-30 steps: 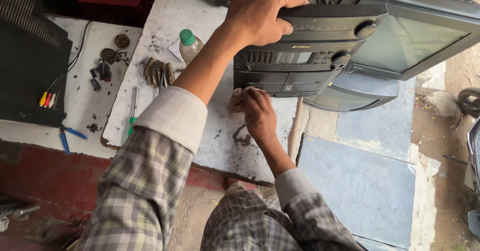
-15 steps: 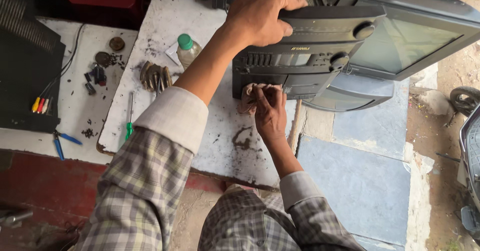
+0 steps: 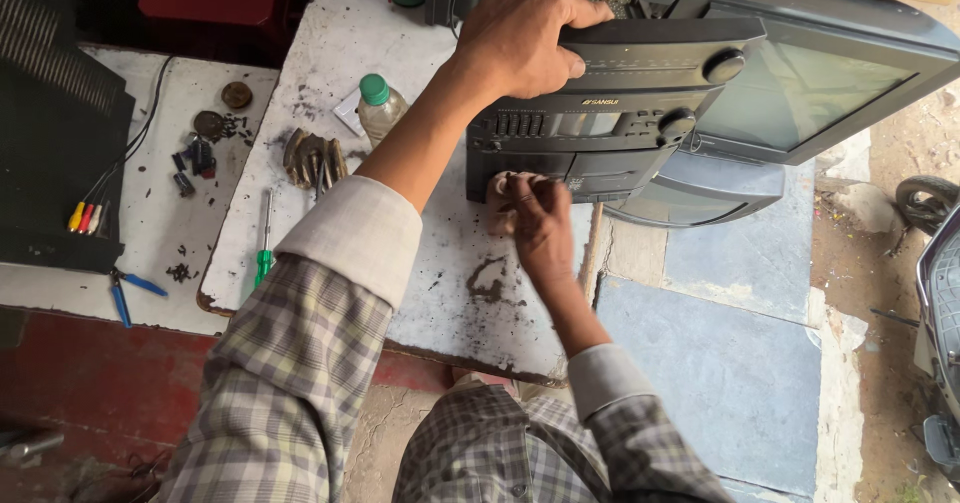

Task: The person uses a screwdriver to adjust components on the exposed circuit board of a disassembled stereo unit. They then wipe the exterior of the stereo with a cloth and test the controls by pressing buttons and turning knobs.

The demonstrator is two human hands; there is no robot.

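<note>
A black stereo unit (image 3: 620, 123) with knobs and sliders stands on a worn white table (image 3: 330, 53). My left hand (image 3: 525, 33) lies flat on the unit's top edge, fingers curled over it, gripping it. My right hand (image 3: 542, 228) is at the lower left of the unit's front face and pinches a small pale wad of cloth (image 3: 497, 201) against it. Both arms wear checked sleeves with white cuffs.
A grey television (image 3: 820, 73) lies tilted behind and right of the stereo. On the table are a green-capped bottle (image 3: 378, 108), a dirty bundle of tools (image 3: 312, 158) and a green screwdriver (image 3: 264, 253). Blue pliers (image 3: 125, 293) and coloured plug leads (image 3: 85, 213) lie left.
My right hand rose from the table surface to the stereo's lower front, carrying the pale cloth. The left hand stayed on top of the unit.
</note>
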